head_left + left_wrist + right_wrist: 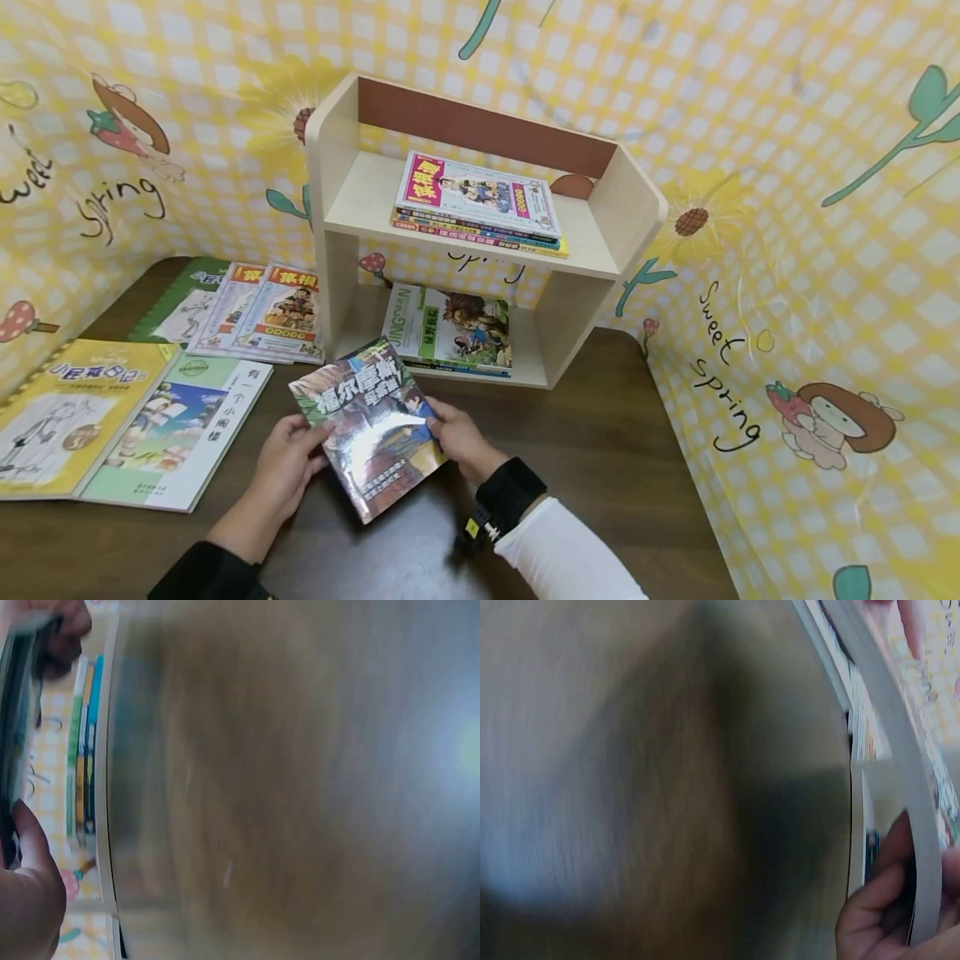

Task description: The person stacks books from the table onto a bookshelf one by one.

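Observation:
A glossy paperback book with large white characters on its cover is held tilted above the table. My left hand grips its left edge, thumb on the cover. At its right edge, my right hand pinches it between thumb and fingers. The left wrist view shows the book edge-on with the left hand at its lower end. From the right wrist, the page edges of the book show, and fingers of the right hand curl behind it.
Behind the book stands a two-tier wooden shelf. A stack of books lies on its upper tier, another stack on the lower. Left of it, several books lie on the dark table, including a yellow one and a green-and-white one.

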Demonstrator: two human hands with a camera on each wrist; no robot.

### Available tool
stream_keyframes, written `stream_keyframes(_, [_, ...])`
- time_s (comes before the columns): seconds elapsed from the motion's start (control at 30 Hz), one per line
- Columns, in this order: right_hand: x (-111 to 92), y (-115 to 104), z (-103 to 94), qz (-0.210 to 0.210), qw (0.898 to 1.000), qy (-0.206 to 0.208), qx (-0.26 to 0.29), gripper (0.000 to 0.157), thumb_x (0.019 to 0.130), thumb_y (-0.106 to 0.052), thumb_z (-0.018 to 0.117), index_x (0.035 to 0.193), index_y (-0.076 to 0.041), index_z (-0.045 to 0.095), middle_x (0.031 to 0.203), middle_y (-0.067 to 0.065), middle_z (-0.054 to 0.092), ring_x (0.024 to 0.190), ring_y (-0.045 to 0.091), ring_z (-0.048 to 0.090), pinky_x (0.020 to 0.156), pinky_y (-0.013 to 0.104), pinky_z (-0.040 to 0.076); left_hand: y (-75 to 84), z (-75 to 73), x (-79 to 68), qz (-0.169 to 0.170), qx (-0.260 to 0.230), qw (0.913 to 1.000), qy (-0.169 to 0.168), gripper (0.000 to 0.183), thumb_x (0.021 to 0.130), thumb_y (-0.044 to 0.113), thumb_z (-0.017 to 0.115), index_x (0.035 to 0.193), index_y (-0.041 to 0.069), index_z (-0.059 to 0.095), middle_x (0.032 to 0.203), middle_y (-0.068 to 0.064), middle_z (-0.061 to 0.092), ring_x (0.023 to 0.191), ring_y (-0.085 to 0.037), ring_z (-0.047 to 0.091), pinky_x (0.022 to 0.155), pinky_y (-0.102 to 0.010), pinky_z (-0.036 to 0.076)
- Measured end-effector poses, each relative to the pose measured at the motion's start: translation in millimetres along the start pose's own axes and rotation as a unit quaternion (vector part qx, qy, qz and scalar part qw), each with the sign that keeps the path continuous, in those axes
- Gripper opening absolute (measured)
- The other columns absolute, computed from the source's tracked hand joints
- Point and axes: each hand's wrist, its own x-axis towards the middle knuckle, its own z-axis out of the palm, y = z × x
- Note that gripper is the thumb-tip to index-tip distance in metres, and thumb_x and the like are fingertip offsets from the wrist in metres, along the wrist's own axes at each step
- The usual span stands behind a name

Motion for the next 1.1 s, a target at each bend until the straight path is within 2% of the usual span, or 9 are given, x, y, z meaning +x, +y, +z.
stream_keyframes(0.07, [4.5, -2.5, -12.3, 0.008, 1.000, -0.015, -0.007, 0.043, 0.100, -0.008, 0.046, 0.142, -0.012, 0.049, 0.092, 0.006, 0.065, 0.069, 0.011, 0.055, 0.062, 0.022, 0.047, 8.4, -4.8, 6.8, 0.000, 0.000, 0.9999, -0.015, 0.035, 0.099, 0.012, 0.053, 0.123, 0.003, 0.030, 0.104, 0.001, 0.050, 0.084, -0.005, 0.058, 0.077, -0.027, 0.056])
stream_keyframes(0.17, [9.8, -7.5, -30.4, 0.009, 0.999, -0.050, -0.015, 0.043, 0.101, -0.007, 0.043, 0.144, -0.011, 0.046, 0.108, 0.011, 0.065, 0.075, 0.011, 0.057, 0.067, 0.022, 0.048, 22.3, -11.7, 14.9, -0.001, 0.004, 0.9989, -0.048, 0.032, 0.099, 0.016, 0.054, 0.121, 0.008, 0.032, 0.103, 0.002, 0.052, 0.084, -0.007, 0.061, 0.078, -0.029, 0.057])
stream_keyframes(0.3, [12.9, -17.7, -52.3, 0.008, 0.994, -0.098, -0.041, 0.044, 0.102, -0.007, 0.042, 0.147, -0.009, 0.041, 0.124, 0.015, 0.061, 0.087, 0.011, 0.058, 0.075, 0.024, 0.048, 36.5, -15.8, 22.4, 0.009, 0.038, 0.9942, -0.100, 0.034, 0.100, 0.019, 0.052, 0.126, 0.006, 0.033, 0.103, 0.000, 0.054, 0.085, -0.010, 0.063, 0.078, -0.031, 0.057])
stream_keyframes(0.57, [12.5, -34.4, -79.7, 0.019, 0.982, -0.164, -0.091, 0.044, 0.103, -0.009, 0.040, 0.148, -0.011, 0.041, 0.125, 0.013, 0.059, 0.096, 0.013, 0.057, 0.083, 0.026, 0.047, 47.0, -2.6, 30.8, 0.024, 0.106, 0.9723, -0.207, 0.043, 0.097, 0.011, 0.054, 0.130, -0.002, 0.032, 0.100, 0.000, 0.063, 0.079, -0.013, 0.065, 0.068, -0.032, 0.056])
stream_keyframes(0.67, [14.1, -36.8, -82.4, 0.019, 0.978, -0.177, -0.106, 0.044, 0.103, -0.010, 0.041, 0.148, -0.012, 0.041, 0.128, 0.012, 0.059, 0.099, 0.014, 0.057, 0.084, 0.027, 0.047, 45.6, 5.3, 30.5, 0.033, 0.135, 0.9630, -0.231, 0.061, 0.093, 0.007, 0.058, 0.141, -0.004, 0.023, 0.118, -0.014, 0.057, 0.086, -0.014, 0.064, 0.070, -0.029, 0.056])
stream_keyframes(0.73, [15.3, -37.7, -83.6, 0.019, 0.977, -0.181, -0.108, 0.045, 0.103, -0.010, 0.040, 0.148, -0.011, 0.040, 0.134, 0.013, 0.056, 0.106, 0.015, 0.057, 0.089, 0.028, 0.047, 44.4, 10.1, 29.4, 0.043, 0.157, 0.9572, -0.239, 0.075, 0.090, 0.005, 0.062, 0.148, -0.002, 0.016, 0.135, -0.025, 0.044, 0.099, -0.017, 0.059, 0.076, -0.025, 0.054])
stream_keyframes(0.83, [16.7, -37.4, -86.2, 0.018, 0.978, -0.181, -0.105, 0.044, 0.103, -0.009, 0.040, 0.148, -0.010, 0.040, 0.140, 0.014, 0.051, 0.111, 0.017, 0.057, 0.092, 0.029, 0.046, 43.4, 15.2, 27.2, 0.046, 0.175, 0.9514, -0.249, 0.093, 0.085, 0.004, 0.069, 0.154, 0.003, 0.007, 0.149, -0.030, 0.022, 0.112, -0.024, 0.051, 0.082, -0.026, 0.052])
stream_keyframes(1.0, [16.4, -33.9, -92.0, 0.029, 0.984, -0.153, -0.089, 0.042, 0.103, -0.011, 0.044, 0.144, -0.011, 0.046, 0.134, 0.015, 0.057, 0.097, 0.013, 0.062, 0.083, 0.028, 0.051, 44.1, 14.5, 22.7, 0.007, 0.135, 0.9436, -0.302, 0.105, 0.083, -0.001, 0.069, 0.156, 0.016, -0.006, 0.146, -0.033, 0.022, 0.092, -0.029, 0.062, 0.065, -0.044, 0.058])
stream_keyframes(1.1, [16.5, -31.4, -94.0, 0.028, 0.989, -0.129, -0.072, 0.039, 0.101, -0.012, 0.048, 0.140, -0.010, 0.052, 0.126, 0.016, 0.061, 0.088, 0.011, 0.064, 0.077, 0.027, 0.053, 43.6, 9.6, 20.2, -0.006, 0.111, 0.9342, -0.339, 0.112, 0.082, -0.005, 0.069, 0.154, 0.020, -0.013, 0.145, -0.033, 0.023, 0.086, -0.026, 0.064, 0.064, -0.042, 0.058])
